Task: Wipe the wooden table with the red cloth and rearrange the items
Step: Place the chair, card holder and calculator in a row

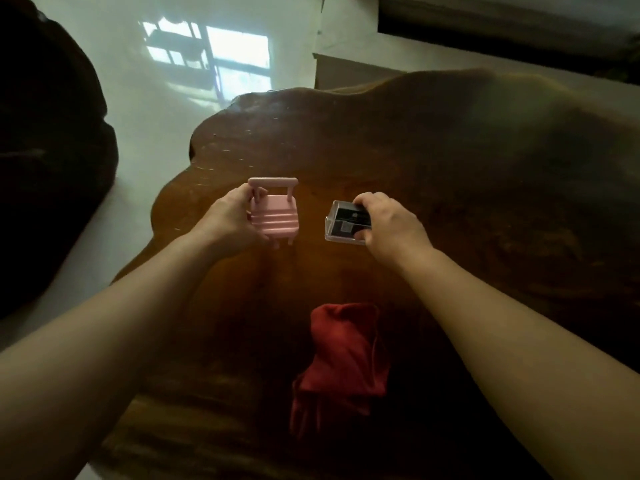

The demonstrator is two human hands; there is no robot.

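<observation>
A person's bare arms reach over a dark wooden table [433,161] with a wavy, irregular edge, seen from a head-worn camera. At far left, a dark rounded piece of furniture [45,150] stands on a pale glossy floor [166,109] that mirrors a bright window. The left hand [228,220] grips a small pink toy chair [273,213], fingers closed on its left side near the backrest; whether its legs touch the tabletop is hard to tell in the dim light. Just to the right, the right hand [391,223] clasps a small clear plastic case [348,221] with a dark insert, thumb and fingers clamped on its right end. The red cloth [343,358] lies crumpled on the table nearer the camera, between the two forearms, touched by neither hand.
</observation>
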